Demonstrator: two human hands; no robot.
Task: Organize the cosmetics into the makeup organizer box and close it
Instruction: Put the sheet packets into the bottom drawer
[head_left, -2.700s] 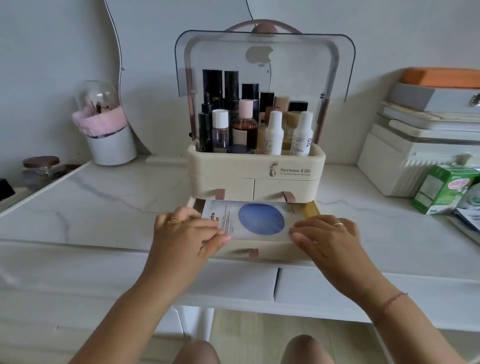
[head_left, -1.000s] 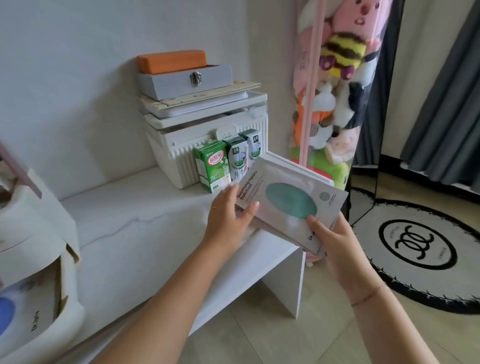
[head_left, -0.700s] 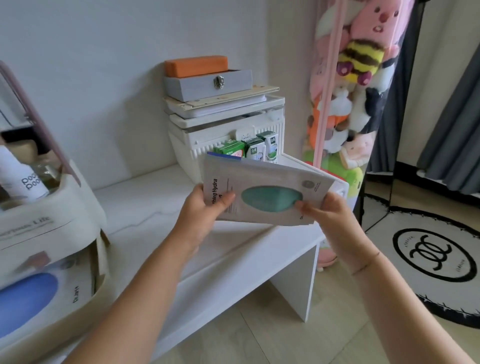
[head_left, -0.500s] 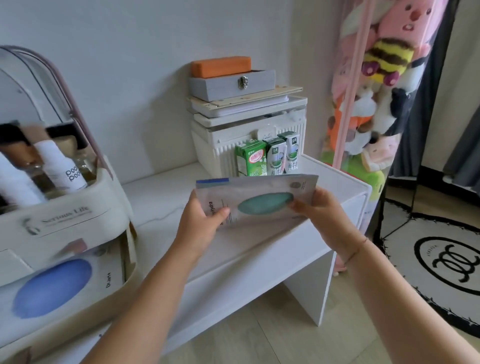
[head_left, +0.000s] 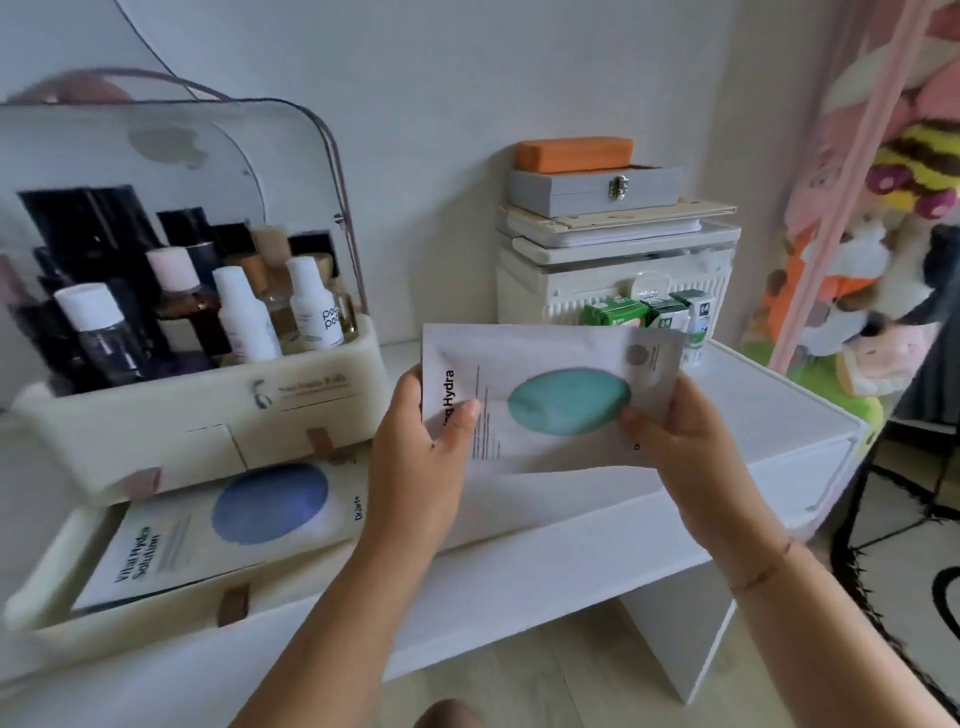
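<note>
A flat white sachet with a teal oval (head_left: 550, 400) is pinched at both ends, by the left hand (head_left: 415, 457) and the right hand (head_left: 680, 441), above the white table (head_left: 571, 525) near its front edge. Just left, the drawer (head_left: 49, 566) of the cream plastic organizer box (head_left: 208, 410) stands open; bare tabletop lies between.

Two mask packets (head_left: 550, 410) (head_left: 228, 525), three green cartons (head_left: 615, 315) (head_left: 665, 315) (head_left: 698, 325)

White sachet (head_left: 545, 395) with teal oval, cream organizer (head_left: 208, 421), blue-oval sachet (head_left: 234, 519), orange block (head_left: 574, 154), green cartons (head_left: 618, 315)
</note>
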